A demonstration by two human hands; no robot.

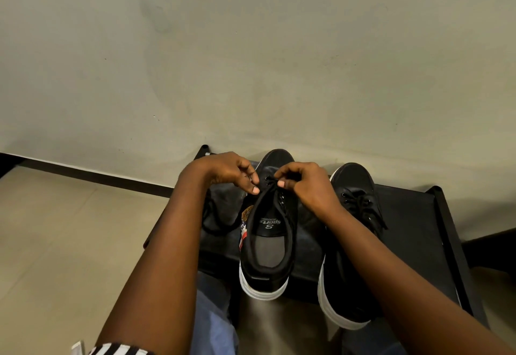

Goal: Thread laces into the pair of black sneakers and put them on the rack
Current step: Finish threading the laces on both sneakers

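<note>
Two black sneakers with white soles stand on a black rack [413, 215]. The left sneaker [268, 243] is in the middle, toe pointing away, with a black lace [216, 226] trailing off to its left in a loop. My left hand [226, 172] pinches the lace at the sneaker's upper eyelets. My right hand [304, 184] pinches the lace on the other side of the eyelets. The right sneaker [346, 257] stands beside it with a lace through its eyelets, partly hidden by my right forearm.
The rack stands against a grey-green wall [251, 61] with a dark skirting strip. Beige floor tiles [55, 243] lie to the left. My knee in blue jeans [212, 318] is below the rack's front edge.
</note>
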